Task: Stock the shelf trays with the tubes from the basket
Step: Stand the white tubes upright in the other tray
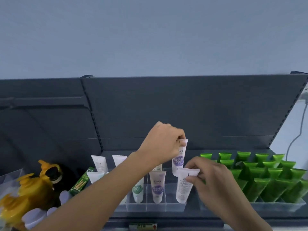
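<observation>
My left hand pinches the crimped top of a white tube with a purple label, holding it upright over the back of the clear shelf tray. In front of it, my right hand grips the top edge of another white tube, its printed back facing me, standing in the tray's right lane. A purple-label tube and a green-label tube stand in the lanes to the left. More white tubes stand behind my left forearm. The basket is out of view.
Several green tubes fill a clear tray on the right. At the left stand yellow pump bottles, a dark bottle and a green box. The dark shelf back panel rises behind. A cable hangs at far right.
</observation>
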`<state>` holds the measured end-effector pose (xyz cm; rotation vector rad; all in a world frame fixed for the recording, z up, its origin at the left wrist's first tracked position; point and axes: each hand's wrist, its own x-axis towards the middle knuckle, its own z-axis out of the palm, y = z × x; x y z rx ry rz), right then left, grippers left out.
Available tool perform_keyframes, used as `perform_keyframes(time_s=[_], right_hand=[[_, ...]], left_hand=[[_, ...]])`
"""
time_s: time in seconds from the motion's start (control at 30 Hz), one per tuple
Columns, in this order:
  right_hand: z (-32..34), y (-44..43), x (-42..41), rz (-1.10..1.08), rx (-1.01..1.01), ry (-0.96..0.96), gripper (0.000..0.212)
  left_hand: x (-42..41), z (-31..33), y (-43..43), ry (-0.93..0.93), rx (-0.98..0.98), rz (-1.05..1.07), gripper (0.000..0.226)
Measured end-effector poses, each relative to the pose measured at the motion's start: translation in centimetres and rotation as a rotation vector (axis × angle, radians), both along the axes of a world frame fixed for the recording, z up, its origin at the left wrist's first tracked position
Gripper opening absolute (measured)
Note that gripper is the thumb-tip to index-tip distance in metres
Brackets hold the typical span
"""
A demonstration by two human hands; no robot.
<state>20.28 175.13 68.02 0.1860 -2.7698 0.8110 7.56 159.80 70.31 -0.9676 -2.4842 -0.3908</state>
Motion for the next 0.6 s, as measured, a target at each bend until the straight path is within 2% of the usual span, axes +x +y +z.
perform_keyframes(time_s=[0.23, 0.6], right_hand=[[-2.8, -0.1, -2.5, 0.064, 0.043, 0.004, 0.028], [-5.8, -1.1, -4.1, 0.056, 0.062, -0.068, 0.022]], left_hand=[[-2.0, -3.6, 0.6, -0.112, -0.096, 0.067, 0.019], [-2.3, -7.0, 0.9, -0.273, -0.118, 0.135, 0.022]])
